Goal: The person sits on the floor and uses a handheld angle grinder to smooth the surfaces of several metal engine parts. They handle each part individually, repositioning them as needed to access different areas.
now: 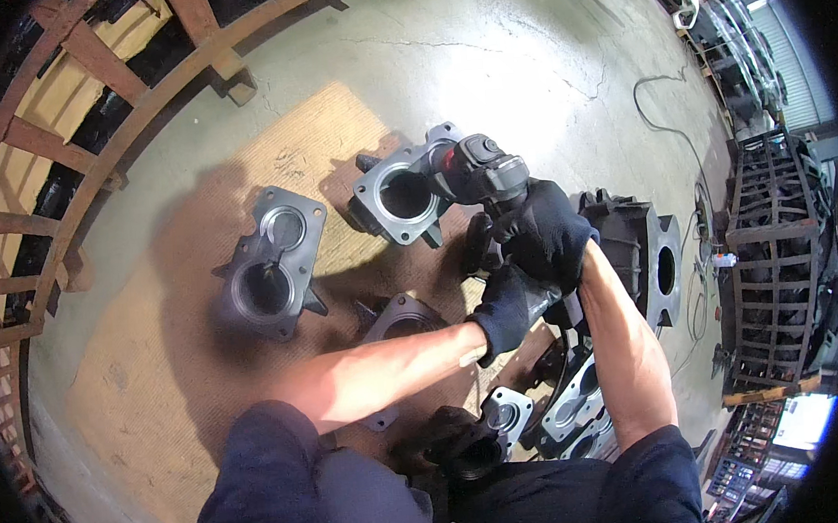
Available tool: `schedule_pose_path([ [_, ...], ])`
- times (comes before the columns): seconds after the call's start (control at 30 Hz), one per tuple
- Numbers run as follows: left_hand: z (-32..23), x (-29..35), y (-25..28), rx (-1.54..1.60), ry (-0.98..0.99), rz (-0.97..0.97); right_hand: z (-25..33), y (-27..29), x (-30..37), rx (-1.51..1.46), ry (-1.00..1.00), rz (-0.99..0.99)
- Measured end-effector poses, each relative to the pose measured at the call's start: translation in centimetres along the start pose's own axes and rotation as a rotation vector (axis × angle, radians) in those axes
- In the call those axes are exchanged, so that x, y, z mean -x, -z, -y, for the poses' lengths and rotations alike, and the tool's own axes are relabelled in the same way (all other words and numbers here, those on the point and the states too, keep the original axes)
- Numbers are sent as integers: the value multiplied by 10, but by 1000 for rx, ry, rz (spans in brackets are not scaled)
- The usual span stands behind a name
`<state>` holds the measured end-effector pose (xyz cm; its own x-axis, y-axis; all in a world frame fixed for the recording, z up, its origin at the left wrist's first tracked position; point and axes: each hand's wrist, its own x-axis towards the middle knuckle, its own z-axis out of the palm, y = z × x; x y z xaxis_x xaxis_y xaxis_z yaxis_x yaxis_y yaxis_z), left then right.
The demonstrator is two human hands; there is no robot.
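Both my hands wear dark gloves and are closed around a black-and-grey power grinder (490, 171) with a red band. My right hand (548, 233) wraps its body just behind the head. Lower down, my left hand (511, 306) grips it, with the fingers partly hidden. The grinder's head sits over the right side of a grey metal casting (375, 209) with a round bore; its working tip is hidden. Left of that lies another flanged casting (307, 232) with two bores. A third casting (401, 311) is partly covered by my left forearm.
Brown corrugated cardboard (136, 378) lies under the castings. A ribbed dark housing (621, 233) stands right of my hands, and more castings (512, 406) lie close to my body. A rusty metal rack (201, 58) curves along the left. Cable (662, 128) trails across the floor toward metal cages (772, 232).
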<state>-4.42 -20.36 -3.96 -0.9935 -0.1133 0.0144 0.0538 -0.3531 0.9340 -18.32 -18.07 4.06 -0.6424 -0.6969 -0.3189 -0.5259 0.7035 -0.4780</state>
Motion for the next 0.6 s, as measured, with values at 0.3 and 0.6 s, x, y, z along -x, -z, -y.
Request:
schedule_pose_path([
  [0.3,-72,-54,32,-441,155,143,-3,27,-36,180,19,14],
  [0.6,-45,-23,17,-187,10,-21,15,13,-19,-46,-83,-10],
])
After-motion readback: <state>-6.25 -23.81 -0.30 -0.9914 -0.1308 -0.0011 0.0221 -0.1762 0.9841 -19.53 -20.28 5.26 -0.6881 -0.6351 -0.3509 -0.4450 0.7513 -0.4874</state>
